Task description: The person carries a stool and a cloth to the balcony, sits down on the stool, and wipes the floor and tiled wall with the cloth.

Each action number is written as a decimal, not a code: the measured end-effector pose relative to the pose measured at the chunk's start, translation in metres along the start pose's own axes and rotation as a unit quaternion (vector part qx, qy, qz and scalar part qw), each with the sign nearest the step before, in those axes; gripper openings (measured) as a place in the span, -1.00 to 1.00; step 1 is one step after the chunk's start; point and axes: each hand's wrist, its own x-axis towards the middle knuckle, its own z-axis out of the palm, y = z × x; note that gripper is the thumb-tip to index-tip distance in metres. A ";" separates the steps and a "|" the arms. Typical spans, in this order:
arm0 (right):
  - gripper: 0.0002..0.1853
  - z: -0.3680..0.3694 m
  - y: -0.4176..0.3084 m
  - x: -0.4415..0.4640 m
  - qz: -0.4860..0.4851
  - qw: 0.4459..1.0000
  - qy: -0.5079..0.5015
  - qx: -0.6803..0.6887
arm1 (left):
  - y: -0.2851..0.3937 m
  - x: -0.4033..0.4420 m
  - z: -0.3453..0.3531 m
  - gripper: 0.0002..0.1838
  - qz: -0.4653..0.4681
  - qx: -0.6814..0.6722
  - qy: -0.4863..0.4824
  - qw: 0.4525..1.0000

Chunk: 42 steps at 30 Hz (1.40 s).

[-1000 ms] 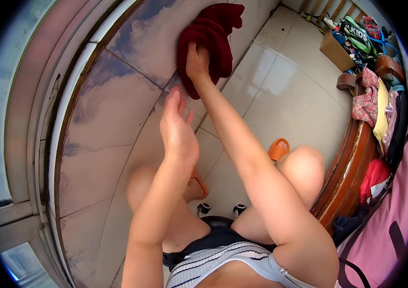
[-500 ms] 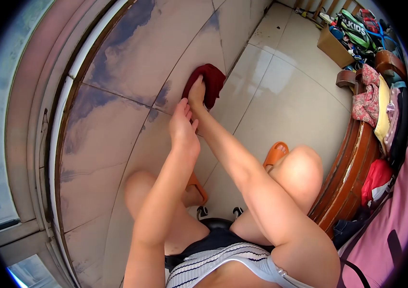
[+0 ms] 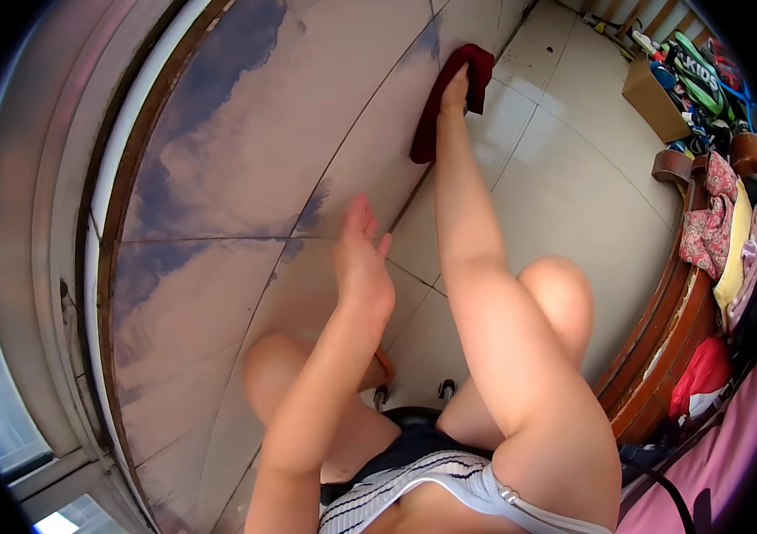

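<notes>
My right hand is closed on a dark red cloth, pressed to the tiled wall near its lower edge. Part of the cloth hangs to the right of the fingers. My left hand is raised in front of the wall, its fingers stretched out and holding nothing; whether it touches the tiles I cannot tell. Uneven bluish patches mark the tiles, mostly at the upper left and around the joints.
A window frame runs down the left. On the right are a wooden bed edge, folded clothes and a cardboard box of shoes. My knees and chair wheels show below, on floor tiles.
My right hand and the red cloth have gone down toward my legs, then up and right along the wall. My left hand stays open. The view has shifted a little.
</notes>
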 end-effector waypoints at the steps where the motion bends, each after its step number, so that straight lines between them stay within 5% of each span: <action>1: -0.34 -0.002 0.014 0.000 0.020 1.000 0.002 -0.003 | 0.001 0.001 0.001 -0.45 -0.007 -0.009 0.007 1.000; 13: -0.36 -0.046 0.023 -0.187 0.262 0.964 0.038 -0.014 | -0.003 -0.001 0.006 -0.48 -0.013 -0.046 -0.001 0.999; 23: -0.37 -0.037 -0.083 -0.227 0.112 0.993 -0.026 -0.025 | 0.006 -0.032 -0.005 -0.48 -0.006 -0.042 -0.046 0.998; 28: -0.37 -0.052 -0.038 -0.200 0.051 0.994 -0.077 -0.058 | 0.006 -0.044 -0.022 -0.46 0.001 -0.057 -0.044 0.997; 32: -0.39 -0.064 0.010 -0.239 0.305 0.952 -0.015 0.021 | 0.009 -0.050 -0.045 -0.47 0.026 -0.050 -0.017 0.998; 35: -0.39 -0.066 0.002 -0.304 0.375 0.927 0.002 0.029 | 0.011 -0.058 -0.063 -0.49 0.034 -0.062 -0.001 0.998; 39: -0.40 -0.064 -0.039 -0.336 0.361 0.930 -0.012 0.070 | 0.011 -0.080 -0.077 -0.50 0.055 -0.093 -0.014 0.994; 42: -0.40 -0.057 -0.075 -0.320 0.264 0.957 -0.029 0.113 | 0.009 -0.100 -0.084 -0.50 0.050 -0.104 -0.032 0.993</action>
